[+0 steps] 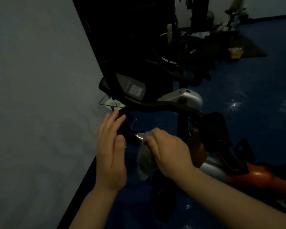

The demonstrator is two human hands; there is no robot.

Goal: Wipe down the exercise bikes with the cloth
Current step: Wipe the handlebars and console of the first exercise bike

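Two hands, both mine, at lower centre of the frame. Left hand point(111, 151): flat, fingers straight and together, thumb alongside, holding nothing; its fingertips reach up toward the dark end of a handlebar, contact not clear in the gloom. Right hand point(168, 149): fingers curled over a grey cloth point(145, 161), gripping it against a shiny metal part point(139, 136) of the near bike; the loose end of the cloth hangs below my thumb.

One exercise bike point(172, 111), nearest, centre of frame: curved black handlebar running left to right, a black pad at its right end, a dark console point(132, 87) with a pale button panel above it, a silver housing point(182, 96) behind. Orange and silver bodywork point(261, 176) at lower right, the join between it and the rest too dark to trace.

One small clear shelf point(111, 104), fixed at the wall's edge just left of the handlebar, something pale lying on it.

One pale grey wall point(36, 96), filling the left side of the frame.

One glossy blue floor point(254, 80), right side, with bright glints.

Several further machines point(180, 47), upper centre, black and hard to separate. One small cardboard box point(235, 52), upper right, on a dark mat, with clutter beyond it by the far wall.
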